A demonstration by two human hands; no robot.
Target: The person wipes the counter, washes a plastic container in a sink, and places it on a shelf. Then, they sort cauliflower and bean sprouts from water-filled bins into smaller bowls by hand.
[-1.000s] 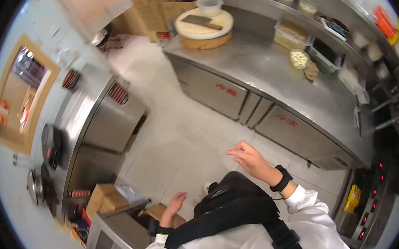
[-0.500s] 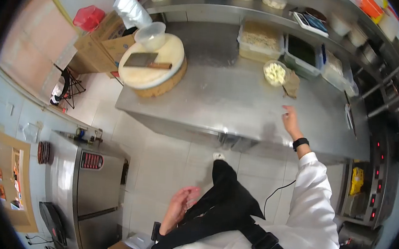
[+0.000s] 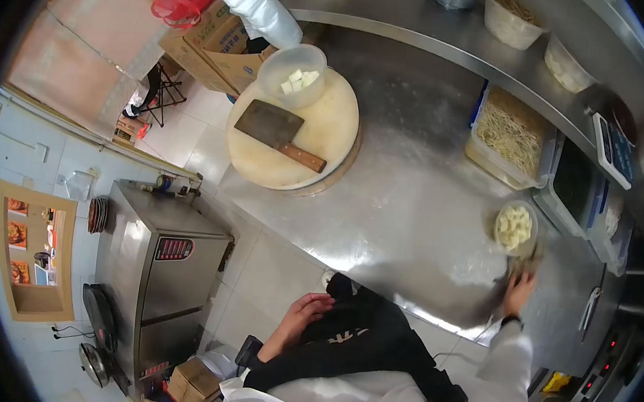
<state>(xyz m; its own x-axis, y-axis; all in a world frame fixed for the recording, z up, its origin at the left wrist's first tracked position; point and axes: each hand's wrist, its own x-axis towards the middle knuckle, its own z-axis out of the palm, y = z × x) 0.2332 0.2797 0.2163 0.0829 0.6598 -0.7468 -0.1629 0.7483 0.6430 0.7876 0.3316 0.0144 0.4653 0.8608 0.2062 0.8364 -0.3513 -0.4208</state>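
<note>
Right hand (image 3: 519,293) has been brought from short of the brown rag (image 3: 525,264) up to it, right of the frame; left hand (image 3: 299,319) kept near the black apron (image 3: 373,322), lower centre. Rag located on the steel countertop (image 3: 418,224), just below the small bowl (image 3: 533,236) of pale yellow chunks. Right fingers at the rag's lower edge, pointed toward the top of the frame; blurred, so whether it is gripped cannot be told. Rag's pointing and long axis not resolved, smeared. Left fingers loosely bent, nothing seen held. Cleaver (image 3: 269,124) laid flat on the round chopping board (image 3: 339,127), upper left of centre, long axis slanted, handle pointed lower right.
</note>
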